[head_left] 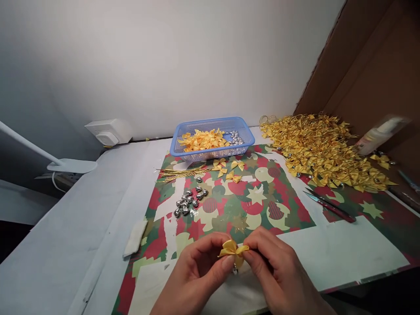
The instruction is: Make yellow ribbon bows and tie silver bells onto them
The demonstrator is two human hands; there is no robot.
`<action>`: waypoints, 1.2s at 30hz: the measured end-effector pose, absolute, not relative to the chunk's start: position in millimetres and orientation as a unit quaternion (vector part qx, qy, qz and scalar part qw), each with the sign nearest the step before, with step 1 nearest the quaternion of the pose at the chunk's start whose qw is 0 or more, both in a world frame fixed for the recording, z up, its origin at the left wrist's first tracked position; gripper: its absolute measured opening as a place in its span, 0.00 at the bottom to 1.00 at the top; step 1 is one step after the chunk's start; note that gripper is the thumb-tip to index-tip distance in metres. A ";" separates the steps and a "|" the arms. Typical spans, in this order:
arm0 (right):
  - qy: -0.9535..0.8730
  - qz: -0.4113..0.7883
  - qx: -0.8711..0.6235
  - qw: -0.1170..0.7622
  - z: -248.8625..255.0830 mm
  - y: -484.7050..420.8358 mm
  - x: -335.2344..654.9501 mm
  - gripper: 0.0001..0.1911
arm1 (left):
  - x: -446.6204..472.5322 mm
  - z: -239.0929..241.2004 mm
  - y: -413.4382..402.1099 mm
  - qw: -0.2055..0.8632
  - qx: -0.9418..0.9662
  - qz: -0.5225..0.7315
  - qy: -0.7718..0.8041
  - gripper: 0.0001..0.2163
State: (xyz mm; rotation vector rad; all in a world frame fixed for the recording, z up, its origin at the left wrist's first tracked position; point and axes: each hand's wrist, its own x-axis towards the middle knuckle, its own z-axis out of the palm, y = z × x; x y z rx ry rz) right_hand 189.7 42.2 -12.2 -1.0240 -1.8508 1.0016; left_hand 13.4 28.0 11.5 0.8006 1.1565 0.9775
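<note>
Between my two hands, near the front edge of the table, is a yellow ribbon bow point(232, 248) with a small silver bell point(235, 271) just below it. My left hand point(200, 271) pinches the bow's left side between thumb and fingers. On the other side, my right hand point(275, 267) grips the right loop with thumb and forefinger. Whether the bell is fastened to the bow cannot be made out. Farther off lie several silver bells point(185, 203), several loose yellow bows point(233, 176) and a bunch of gold wire ties point(183, 173).
A blue basket point(177, 151) with bows and bells stands against the wall. At right rise a big heap of gold bows point(315, 148), tweezers point(331, 207) and a spray bottle point(377, 136). A folded white cloth point(135, 238) and a lamp base point(72, 165) are at left.
</note>
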 end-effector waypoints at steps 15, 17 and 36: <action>-0.642 0.345 -0.450 0.516 -14.0 22.5 183.2 0.21 | 14.7 3.8 30.2 0.665 0.272 0.455 0.526 0.06; -0.645 0.363 -0.454 0.496 -15.3 20.7 180.0 0.18 | 14.8 4.3 29.7 0.668 0.255 0.464 0.522 0.06; -0.761 0.188 -0.433 0.444 -18.5 25.6 182.8 0.10 | 16.0 3.7 28.0 0.636 0.255 0.481 0.547 0.08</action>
